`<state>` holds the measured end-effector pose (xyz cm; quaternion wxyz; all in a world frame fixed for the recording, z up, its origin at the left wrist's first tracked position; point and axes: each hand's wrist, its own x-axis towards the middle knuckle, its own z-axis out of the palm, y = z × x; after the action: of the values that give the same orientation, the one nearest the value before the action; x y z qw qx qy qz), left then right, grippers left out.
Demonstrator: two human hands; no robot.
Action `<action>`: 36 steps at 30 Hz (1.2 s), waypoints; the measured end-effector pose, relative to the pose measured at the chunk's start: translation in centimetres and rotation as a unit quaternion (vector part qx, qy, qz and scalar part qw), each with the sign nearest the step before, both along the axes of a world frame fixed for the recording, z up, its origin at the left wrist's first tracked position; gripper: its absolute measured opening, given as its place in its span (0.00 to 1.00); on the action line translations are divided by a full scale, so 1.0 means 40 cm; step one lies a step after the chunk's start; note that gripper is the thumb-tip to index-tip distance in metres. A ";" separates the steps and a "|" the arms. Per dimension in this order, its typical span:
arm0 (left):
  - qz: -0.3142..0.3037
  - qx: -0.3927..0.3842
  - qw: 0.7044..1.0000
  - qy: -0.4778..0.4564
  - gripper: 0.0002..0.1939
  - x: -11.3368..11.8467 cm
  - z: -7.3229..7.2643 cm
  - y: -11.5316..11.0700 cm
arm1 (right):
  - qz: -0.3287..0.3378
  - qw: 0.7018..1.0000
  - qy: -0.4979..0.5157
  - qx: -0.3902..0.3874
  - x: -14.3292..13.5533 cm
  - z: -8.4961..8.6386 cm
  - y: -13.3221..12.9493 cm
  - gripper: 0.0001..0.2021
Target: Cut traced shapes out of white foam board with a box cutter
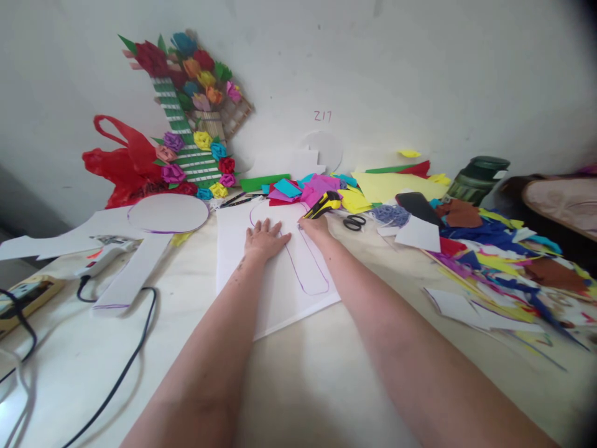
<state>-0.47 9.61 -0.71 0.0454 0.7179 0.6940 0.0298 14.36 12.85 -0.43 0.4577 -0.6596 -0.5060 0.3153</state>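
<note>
The right hand's grip (pixel 316 229) was wrapped around a yellow-and-black cutter (pixel 325 203) at the centre of the frame. Just left of it, the left hand (pixel 265 240) lay flat, fingers spread, on a white sheet (pixel 273 295) marked with a purple outline (pixel 316 292). Black scissors (pixel 354 223) lay near the cutter, to its right. Further out on the counter (pixel 186 361), colourful scraps (pixel 494 242) cluttered the right of the frame; paper flowers (pixel 204 78) stood upper left.

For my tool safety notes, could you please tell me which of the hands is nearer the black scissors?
Right: the right hand, holding the yellow cutter, is just left of the scissors. The left hand is spread on the white sheet, farther left.
</note>
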 end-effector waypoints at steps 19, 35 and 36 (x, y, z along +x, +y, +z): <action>-0.003 0.003 1.000 0.010 0.37 -0.003 -0.006 0.005 | 0.016 1.000 0.009 -0.003 0.003 0.000 -0.004 0.05; 0.000 0.004 1.000 0.004 0.37 -0.004 -0.007 0.006 | 0.013 1.000 0.016 -0.012 0.006 0.002 -0.009 0.07; 0.000 0.004 1.000 0.003 0.37 -0.003 -0.006 0.006 | 0.017 1.000 0.012 -0.015 0.007 0.000 -0.007 0.07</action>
<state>-0.60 9.83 -0.96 0.0404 0.7179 0.6943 0.0300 14.62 12.59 -0.41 0.4486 -0.6540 -0.5064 0.3385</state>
